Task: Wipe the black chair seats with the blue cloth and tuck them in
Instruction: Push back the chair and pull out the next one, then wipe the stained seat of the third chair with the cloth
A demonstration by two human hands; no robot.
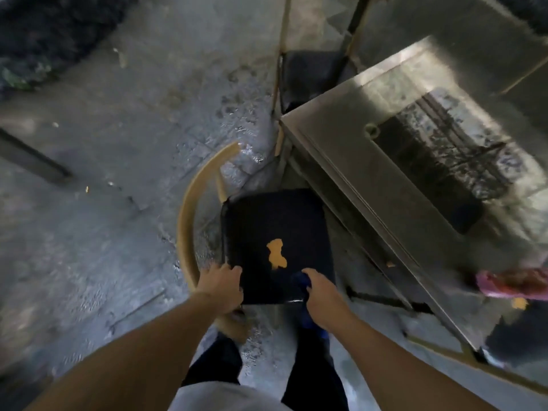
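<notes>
Dim, blurred wide-angle view bending at its edges, with daylight glaring off the steel table (341,149) and wet floor (237,114).

Near chair seat (275,232): in front of the person, just left of the table (341,120), with its far right side at the table edge.
Curved backrest (189,209): on the left side of this seat.
Left hand (221,284): on the near left corner of the seat.
Right hand (321,295): on the near right edge, over the cloth (302,284).
Second chair (311,75): farther away, behind the table corner.
Phone (430,176): lies on the table.
</notes>
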